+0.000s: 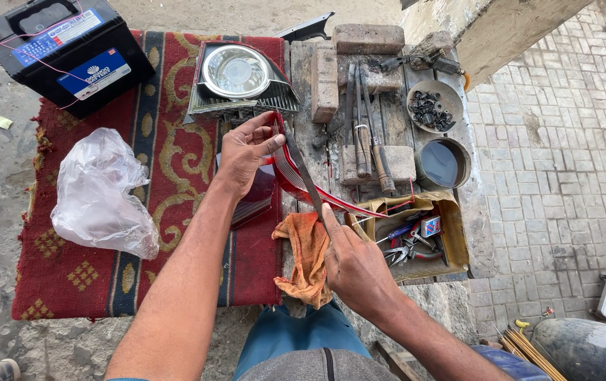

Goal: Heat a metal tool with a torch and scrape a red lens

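Your right hand (356, 267) sits nearest you, its fingers clamped on the handle end of a long flat blade (304, 169), forefinger laid along it to steer the tip. Just beside that hand an orange rag (305, 255) hangs over the bench (395, 113) edge, and an open box of pliers and small tools (416, 236) lies within easy reach.

Farther out, your left hand (245, 152) steadies the red tail-lamp lens (290, 176), thumb and fingers pinched on its upper edge so the blade can work along the seam — the lens rests partly on the red patterned rug (176, 162), partly on the bench.

Beyond that stand a chrome reflector housing (238, 76), chisels (366, 134) between bricks (368, 39), a bowl of black screws (433, 107) and a dark tin (441, 162). At far left lie a clear plastic bag (98, 194) and a black battery (63, 53).
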